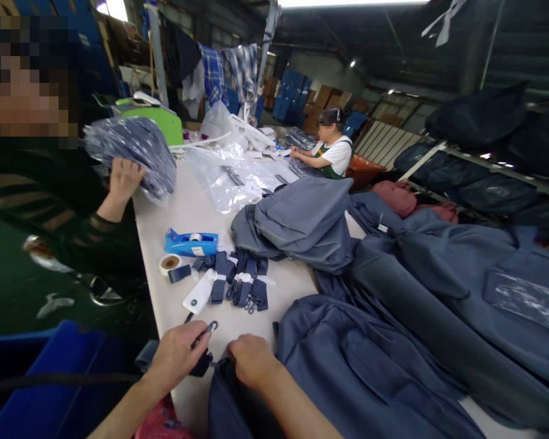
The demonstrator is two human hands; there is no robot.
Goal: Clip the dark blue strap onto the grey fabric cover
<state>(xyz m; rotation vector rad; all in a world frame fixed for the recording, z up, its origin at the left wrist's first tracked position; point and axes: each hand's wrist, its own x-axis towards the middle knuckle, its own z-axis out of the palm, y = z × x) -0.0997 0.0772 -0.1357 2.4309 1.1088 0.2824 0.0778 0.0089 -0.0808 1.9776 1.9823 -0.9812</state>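
Your left hand [178,356] pinched a small dark metal snap hook [207,331], its long axis pointing up-right. Your right hand [251,361], fingers curled shut, gripped the slate-blue fabric bag [348,366] just beside it.
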